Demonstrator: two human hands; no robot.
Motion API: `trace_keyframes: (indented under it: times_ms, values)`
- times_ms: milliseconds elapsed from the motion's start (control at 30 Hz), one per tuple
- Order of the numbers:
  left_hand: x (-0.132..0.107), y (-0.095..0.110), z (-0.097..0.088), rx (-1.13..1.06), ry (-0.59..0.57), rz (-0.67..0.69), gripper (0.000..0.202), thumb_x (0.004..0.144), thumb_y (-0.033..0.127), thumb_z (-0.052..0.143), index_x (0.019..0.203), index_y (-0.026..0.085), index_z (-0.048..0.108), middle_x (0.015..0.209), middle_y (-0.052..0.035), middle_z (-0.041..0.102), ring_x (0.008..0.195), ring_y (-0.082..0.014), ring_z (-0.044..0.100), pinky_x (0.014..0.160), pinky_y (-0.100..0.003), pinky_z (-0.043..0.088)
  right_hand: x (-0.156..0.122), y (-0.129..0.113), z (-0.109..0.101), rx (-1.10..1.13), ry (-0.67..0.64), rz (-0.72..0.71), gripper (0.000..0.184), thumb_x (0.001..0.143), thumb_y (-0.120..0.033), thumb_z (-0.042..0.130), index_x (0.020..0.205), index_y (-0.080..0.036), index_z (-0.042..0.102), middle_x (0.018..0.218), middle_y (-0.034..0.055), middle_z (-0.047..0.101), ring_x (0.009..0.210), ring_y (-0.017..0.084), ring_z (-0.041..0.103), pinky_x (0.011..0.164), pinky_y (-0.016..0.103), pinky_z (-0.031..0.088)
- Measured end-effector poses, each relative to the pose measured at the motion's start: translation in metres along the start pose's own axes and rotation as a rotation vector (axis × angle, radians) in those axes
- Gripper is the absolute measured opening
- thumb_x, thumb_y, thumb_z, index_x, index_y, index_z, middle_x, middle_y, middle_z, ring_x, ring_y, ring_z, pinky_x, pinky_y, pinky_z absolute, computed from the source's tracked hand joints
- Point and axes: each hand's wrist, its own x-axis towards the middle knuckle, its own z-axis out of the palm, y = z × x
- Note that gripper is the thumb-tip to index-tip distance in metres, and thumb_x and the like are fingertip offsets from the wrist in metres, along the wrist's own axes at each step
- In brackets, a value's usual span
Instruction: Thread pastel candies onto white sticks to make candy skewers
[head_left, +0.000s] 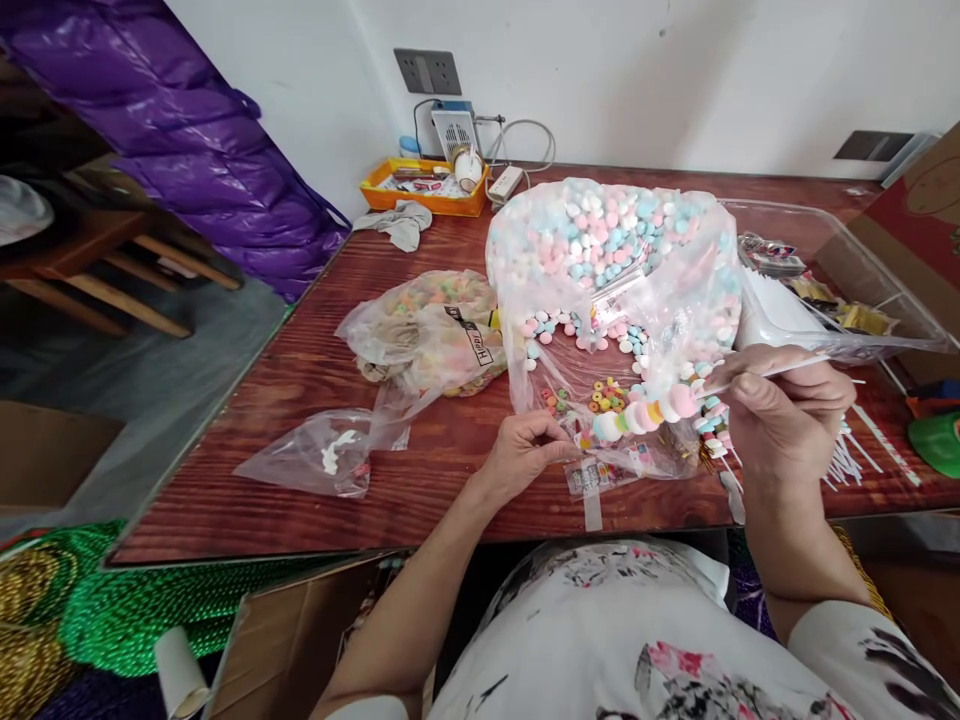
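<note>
My right hand [787,420] grips the white stick of a candy skewer [645,412], which is threaded with pastel pink, white, blue and orange candies. My left hand [532,455] pinches at the skewer's left end, where a small colourful piece shows at the fingertips. Just beyond the hands lies a large clear plastic bag [607,230] full of pink, blue and white round candies, some spilled at its mouth. Small coloured candy rings [607,396] rest on the plastic behind the skewer. A bundle of white sticks [844,455] lies beside my right hand, partly hidden by it.
Left of the big bag sits a tied bag of coloured rings [435,330], with a small plastic bag [315,455] nearer the edge. A clear tray [832,225] holds packets at right. An orange basket [450,203] stands against the wall. A green container [937,443] is far right.
</note>
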Motion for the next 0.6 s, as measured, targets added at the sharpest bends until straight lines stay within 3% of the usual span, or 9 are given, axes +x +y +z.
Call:
trace_keyframes:
  times_ms: [133, 400, 600]
  values:
    - [-0.003, -0.001, 0.003, -0.001, 0.013, 0.007, 0.021, 0.074, 0.031, 0.08, 0.065, 0.015, 0.07, 0.064, -0.0015, 0.065, 0.059, -0.0108, 0.055, 0.057, -0.023, 0.042, -0.009, 0.004, -0.001, -0.04, -0.051, 0.02, 0.008, 0.072, -0.022, 0.082, 0.076, -0.023, 0.075, 0.069, 0.0, 0.071, 0.059, 0.017, 0.066, 0.056, 0.031, 0.053]
    - [-0.009, -0.009, 0.006, -0.064, 0.069, -0.029, 0.024, 0.076, 0.03, 0.079, 0.062, 0.015, 0.065, 0.061, 0.0006, 0.063, 0.058, -0.0101, 0.054, 0.057, -0.022, 0.043, -0.019, -0.001, -0.012, -0.095, -0.101, -0.099, 0.011, 0.075, -0.016, 0.078, 0.082, -0.025, 0.078, 0.069, 0.0002, 0.073, 0.063, 0.019, 0.067, 0.061, 0.034, 0.054]
    - [-0.015, -0.014, 0.013, 0.13, 0.151, 0.206, 0.017, 0.079, 0.024, 0.077, 0.067, 0.016, 0.067, 0.064, -0.0004, 0.063, 0.061, -0.0112, 0.057, 0.059, -0.024, 0.044, -0.027, 0.001, -0.016, -0.116, -0.069, -0.09, 0.012, 0.074, -0.014, 0.079, 0.08, -0.024, 0.077, 0.067, -0.0008, 0.072, 0.059, 0.018, 0.065, 0.059, 0.033, 0.052]
